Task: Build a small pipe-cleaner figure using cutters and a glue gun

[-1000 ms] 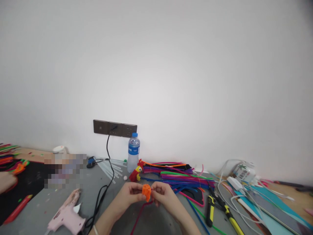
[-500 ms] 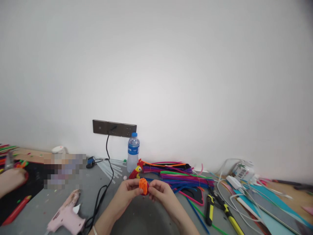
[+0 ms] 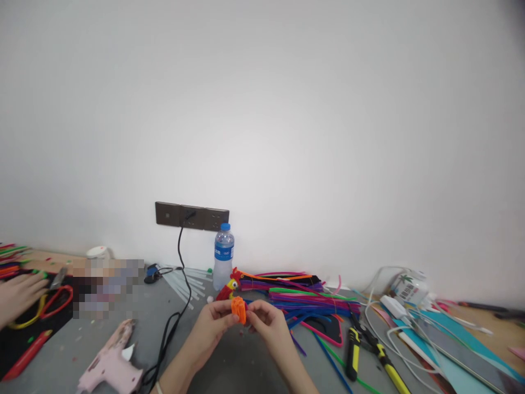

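My left hand [image 3: 211,326] pinches a small orange piece [image 3: 238,310] that looks like bent, bundled pipe cleaner. On its right side my right hand [image 3: 264,324] is closed, fingertips and thumb together, against a bit of red that is mostly hidden. Just behind the hands stands a red and yellow chicken figure [image 3: 231,284] with a round white eye. A water bottle [image 3: 223,257] with a blue cap and label stands behind that figure. To the right of the hands lie several bundled pipe cleaners [image 3: 303,295] in purple, pink, blue and green.
A pink glue gun [image 3: 112,364] lies front left, its black cord [image 3: 176,314] running to the wall socket. Glue sticks [image 3: 186,284] lie behind. Right are pliers [image 3: 381,353], white cables and a phone [image 3: 463,350]. Far left, another person's hand [image 3: 22,295] is near scissors [image 3: 57,301].
The orange piece has turned slightly in my fingers and shows a wider side. My right hand has shifted a little left. The other person's hand has moved, leaving the scissors in sight.
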